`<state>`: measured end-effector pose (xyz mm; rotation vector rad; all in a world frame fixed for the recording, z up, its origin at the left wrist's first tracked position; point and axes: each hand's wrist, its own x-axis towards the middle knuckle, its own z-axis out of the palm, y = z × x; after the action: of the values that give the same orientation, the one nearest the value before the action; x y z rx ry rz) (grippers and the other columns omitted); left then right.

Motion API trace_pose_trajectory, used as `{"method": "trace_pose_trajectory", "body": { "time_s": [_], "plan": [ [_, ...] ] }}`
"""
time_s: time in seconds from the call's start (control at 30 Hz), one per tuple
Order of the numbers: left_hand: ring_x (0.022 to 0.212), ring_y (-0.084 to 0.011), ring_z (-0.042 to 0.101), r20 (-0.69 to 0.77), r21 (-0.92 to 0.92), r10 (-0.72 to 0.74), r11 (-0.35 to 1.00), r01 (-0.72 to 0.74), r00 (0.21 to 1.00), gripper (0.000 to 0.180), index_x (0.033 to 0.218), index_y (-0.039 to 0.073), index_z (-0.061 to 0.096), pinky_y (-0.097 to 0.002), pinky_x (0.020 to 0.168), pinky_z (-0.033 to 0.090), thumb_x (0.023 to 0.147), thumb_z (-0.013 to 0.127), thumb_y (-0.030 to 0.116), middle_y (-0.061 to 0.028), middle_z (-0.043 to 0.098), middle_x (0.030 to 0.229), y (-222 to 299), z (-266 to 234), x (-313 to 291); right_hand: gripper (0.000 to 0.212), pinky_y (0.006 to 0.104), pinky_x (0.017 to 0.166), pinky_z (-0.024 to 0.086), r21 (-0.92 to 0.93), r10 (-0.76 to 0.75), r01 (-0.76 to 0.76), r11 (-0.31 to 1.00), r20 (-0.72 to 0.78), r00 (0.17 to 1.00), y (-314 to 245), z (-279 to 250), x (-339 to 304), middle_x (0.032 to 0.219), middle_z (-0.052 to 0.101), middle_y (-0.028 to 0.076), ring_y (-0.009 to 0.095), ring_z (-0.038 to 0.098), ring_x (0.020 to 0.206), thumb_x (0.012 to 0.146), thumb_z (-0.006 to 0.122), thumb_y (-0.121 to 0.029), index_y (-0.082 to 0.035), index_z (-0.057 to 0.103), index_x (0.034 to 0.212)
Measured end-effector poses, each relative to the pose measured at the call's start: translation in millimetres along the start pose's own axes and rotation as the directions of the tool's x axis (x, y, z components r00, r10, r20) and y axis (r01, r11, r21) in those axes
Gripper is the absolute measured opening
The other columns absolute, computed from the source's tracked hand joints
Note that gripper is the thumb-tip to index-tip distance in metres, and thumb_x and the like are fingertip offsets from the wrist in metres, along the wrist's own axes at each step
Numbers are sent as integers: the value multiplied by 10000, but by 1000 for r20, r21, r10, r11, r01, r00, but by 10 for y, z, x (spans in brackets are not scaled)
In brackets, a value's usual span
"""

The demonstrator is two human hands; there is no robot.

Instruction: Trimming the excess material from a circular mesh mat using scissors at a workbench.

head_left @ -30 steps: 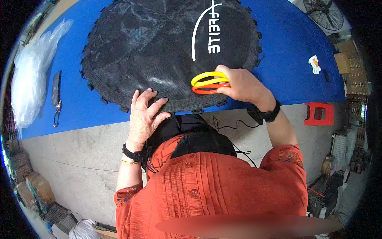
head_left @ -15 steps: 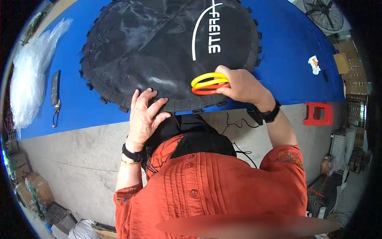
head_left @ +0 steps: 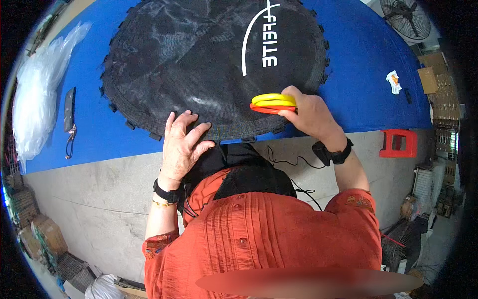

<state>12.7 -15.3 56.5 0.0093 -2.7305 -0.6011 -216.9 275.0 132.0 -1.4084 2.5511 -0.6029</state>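
Note:
A round black mesh mat (head_left: 199, 65) with white lettering lies on a blue-topped table, dark tabs spaced around its stitched rim. My left hand (head_left: 183, 142) rests on its near edge, palm down, fingers spread and pressing lightly on the border. Over the mat's near right part, my right hand (head_left: 313, 114) is closed on a yellow ring (head_left: 266, 97) and a red ring (head_left: 261, 108), stacked together and sticking out to the left of my fingers. Both look smooth and thin. My fingertips hide where the rings are gripped.
On the blue table (head_left: 348, 89), crumpled clear plastic (head_left: 37, 99) and a dark flat tool with a cord loop (head_left: 69, 112) lie at left. A small white and orange wrapper (head_left: 393, 82) sits at right. Beyond are a red plastic stool (head_left: 398, 143) and a fan (head_left: 408, 19).
My right hand has shifted a little to the right and toward me, carrying the yellow and red rings. My left hand stays at the mat's near edge.

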Motion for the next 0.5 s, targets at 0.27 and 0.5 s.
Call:
{"method": "trace_pose_trajectory", "body": {
  "time_s": [0.27, 0.5],
  "plan": [
    [1385, -358, 554, 5, 21, 11, 1000, -11, 1000, 542, 1277, 169, 752, -603, 1252, 308, 888, 748, 546, -136, 623, 1328, 13, -1, 14, 287, 487, 641, 555, -16, -11, 8, 1000, -240, 971, -174, 271, 59, 856, 716, 165, 388, 729, 764, 957, 769, -201, -104, 579, 1149],
    [1388, -346, 553, -6, 20, -3, 1000, 3, 1000, 547, 1257, 169, 761, -599, 1252, 318, 880, 737, 564, -134, 653, 1329, 20, 5, 7, 261, 446, 659, 562, -10, -185, 188, 982, -249, 951, -438, 492, 142, 866, 716, 144, 354, 734, 787, 915, 790, -93, -70, 595, 1087]
  ]
}}
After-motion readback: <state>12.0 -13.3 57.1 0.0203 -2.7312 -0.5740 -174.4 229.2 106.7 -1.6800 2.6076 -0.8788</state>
